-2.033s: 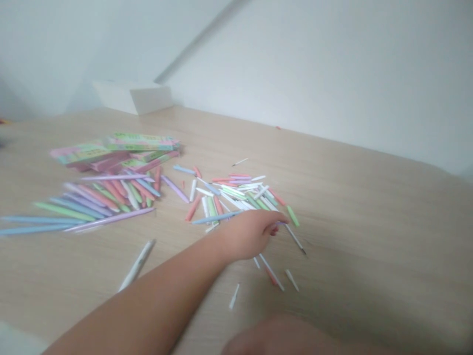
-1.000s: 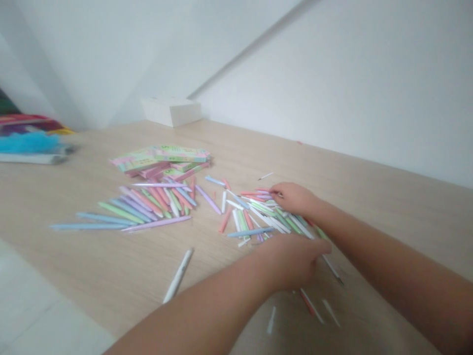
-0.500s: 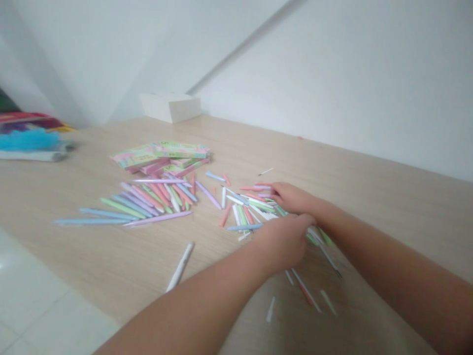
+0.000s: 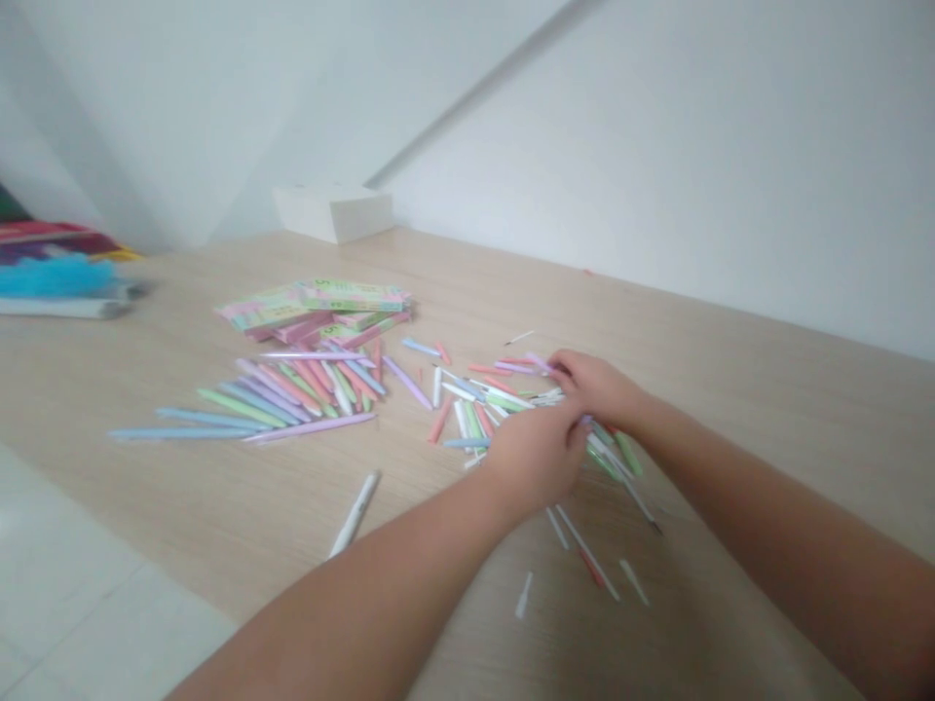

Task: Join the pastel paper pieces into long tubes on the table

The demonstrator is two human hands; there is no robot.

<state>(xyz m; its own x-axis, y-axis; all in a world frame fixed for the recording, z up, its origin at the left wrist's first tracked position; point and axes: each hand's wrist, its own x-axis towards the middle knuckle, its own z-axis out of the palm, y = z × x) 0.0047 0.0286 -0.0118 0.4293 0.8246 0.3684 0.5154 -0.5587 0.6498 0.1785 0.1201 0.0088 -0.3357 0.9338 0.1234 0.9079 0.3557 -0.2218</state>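
Observation:
Both hands meet over a loose pile of pen parts on the wooden table. My left hand (image 4: 539,456) is closed, its back toward me; a bit of a purple pen part (image 4: 586,420) shows by its thumb. Close against it, my right hand (image 4: 600,386) pinches the end of a short purple pen piece (image 4: 539,363) at the pile's far side. Around and under the hands lie white refills with dark tips (image 4: 643,506), green pen pieces (image 4: 626,454), orange pieces (image 4: 440,421) and a blue piece (image 4: 467,443). My hands hide the middle of the pile.
Assembled pastel pens (image 4: 292,389) lie fanned out at the left, before stacked pink-and-green boxes (image 4: 321,307). A white pen (image 4: 355,513) lies near my left forearm. A white box (image 4: 336,212) stands by the wall. Blue and red items (image 4: 58,277) sit far left.
My left hand has moved from the near side up against my right hand. My right hand came in from the right and now tilts a purple piece at the pile. The view has swung left.

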